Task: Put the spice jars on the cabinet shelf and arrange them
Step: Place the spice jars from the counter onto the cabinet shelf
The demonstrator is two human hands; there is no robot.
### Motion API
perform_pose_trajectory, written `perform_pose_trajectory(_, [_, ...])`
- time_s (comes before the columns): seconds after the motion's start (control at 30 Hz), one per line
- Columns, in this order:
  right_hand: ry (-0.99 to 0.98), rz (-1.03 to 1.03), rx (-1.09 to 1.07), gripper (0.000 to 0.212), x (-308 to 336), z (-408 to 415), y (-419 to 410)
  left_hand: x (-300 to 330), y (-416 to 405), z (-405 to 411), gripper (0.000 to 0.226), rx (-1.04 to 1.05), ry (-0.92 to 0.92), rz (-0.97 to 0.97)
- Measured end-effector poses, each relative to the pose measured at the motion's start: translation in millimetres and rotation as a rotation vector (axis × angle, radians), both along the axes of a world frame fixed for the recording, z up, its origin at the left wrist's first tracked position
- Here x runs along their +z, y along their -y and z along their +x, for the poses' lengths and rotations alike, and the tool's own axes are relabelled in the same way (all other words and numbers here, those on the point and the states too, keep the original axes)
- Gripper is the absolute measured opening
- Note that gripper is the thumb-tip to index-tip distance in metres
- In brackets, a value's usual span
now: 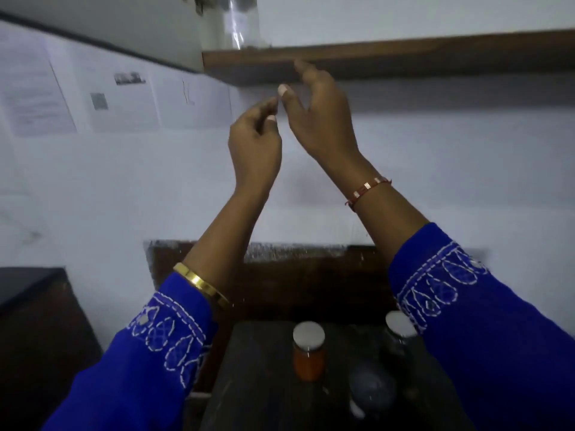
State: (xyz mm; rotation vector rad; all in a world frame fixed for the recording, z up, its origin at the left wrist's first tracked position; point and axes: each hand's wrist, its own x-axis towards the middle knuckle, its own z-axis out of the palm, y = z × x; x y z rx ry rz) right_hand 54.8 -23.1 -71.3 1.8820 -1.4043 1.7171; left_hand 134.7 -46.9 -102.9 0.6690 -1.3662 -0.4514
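Wood is running across the top of the view as the cabinet shelf point(404, 57), its front edge facing the camera, and a clear jar point(236, 23) is standing on its left end, cut off by the frame so its contents cannot be told. Below, a dark tabletop point(264, 384) is carrying the jars that are waiting: an orange spice jar point(308, 353) with a white lid is sitting near the middle of the far edge, and a dark jar point(398, 334), also white-lidded, is standing toward the right, partly hidden by the blue sleeve. A blurred greyish round thing near the front right cannot be identified. Both hands are hanging in the air between shelf and tabletop, holding nothing. The right hand point(320, 119) is reaching up with loosely spread fingers, its tips just below the shelf's front edge; the left hand point(253, 144) is hovering beside it with fingers loosely curled. By my judgement, one jar is placed, at least two are left, and arranging is yet to come.
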Motion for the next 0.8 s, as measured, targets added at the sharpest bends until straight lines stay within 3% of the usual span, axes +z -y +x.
perform_pose_trajectory(0.33, [0.131, 0.349, -0.034, 0.048, -154.8, -34.2, -48.6, -137.0, -53.6, -15.2, 0.03, -0.022, 0.096, 0.286])
perform_pose_trajectory(0.8, [0.263, 0.735, -0.028, 0.054, -289.1, -62.9, -63.5, -268.7, -61.8, -24.8, 0.032, -0.084, 0.314, 0.608])
